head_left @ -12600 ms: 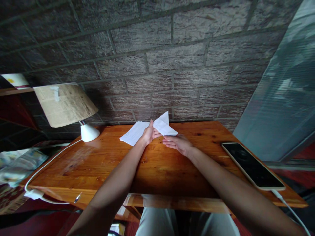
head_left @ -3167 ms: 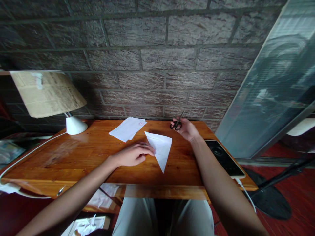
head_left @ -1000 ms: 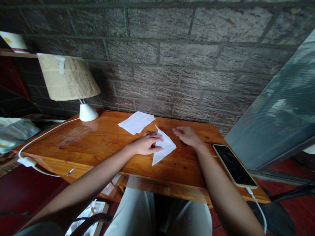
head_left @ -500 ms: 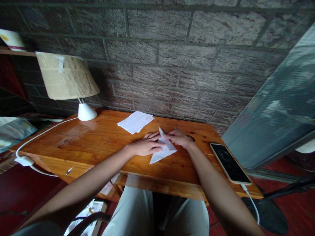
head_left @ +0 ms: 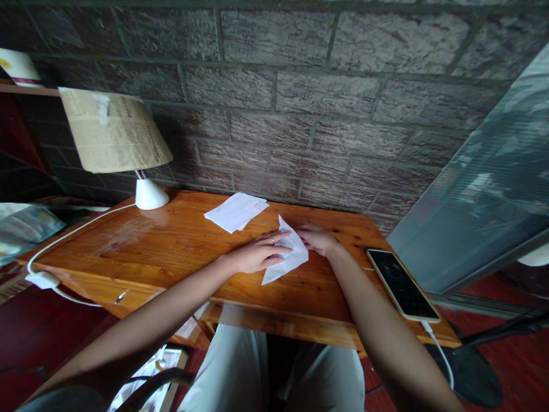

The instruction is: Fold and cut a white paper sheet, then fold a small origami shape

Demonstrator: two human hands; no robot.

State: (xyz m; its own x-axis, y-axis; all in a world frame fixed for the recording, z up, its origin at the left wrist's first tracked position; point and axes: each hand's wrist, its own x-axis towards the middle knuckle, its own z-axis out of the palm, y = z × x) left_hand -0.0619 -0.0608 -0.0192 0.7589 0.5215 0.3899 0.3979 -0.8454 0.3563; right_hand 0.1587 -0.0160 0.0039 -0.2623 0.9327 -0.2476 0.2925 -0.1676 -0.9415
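A folded sheet of white paper [head_left: 288, 264] lies at an angle on the wooden desk, its top corner raised to a point. My left hand [head_left: 259, 252] rests flat on the paper's left part, fingers stretched and apart, a ring on one of them. At the paper's right edge, my right hand [head_left: 316, 237] has its fingers curled in, gripping that edge; its fingertips are partly hidden by the paper. Just behind the right hand a small dark object shows, mostly covered, too little of it to name.
Several printed white sheets [head_left: 237, 212] lie near the brick wall [head_left: 295, 143]. On the left stands a lamp [head_left: 151, 194] with a newsprint shade and a white cord. A phone [head_left: 402, 285] plugged into a cable lies at the desk's [head_left: 171, 246] right edge.
My right hand has shifted slightly right and curled, and the paper's right side has lifted and bent over into a wider shape. My left fingers have slid a little right over the paper.
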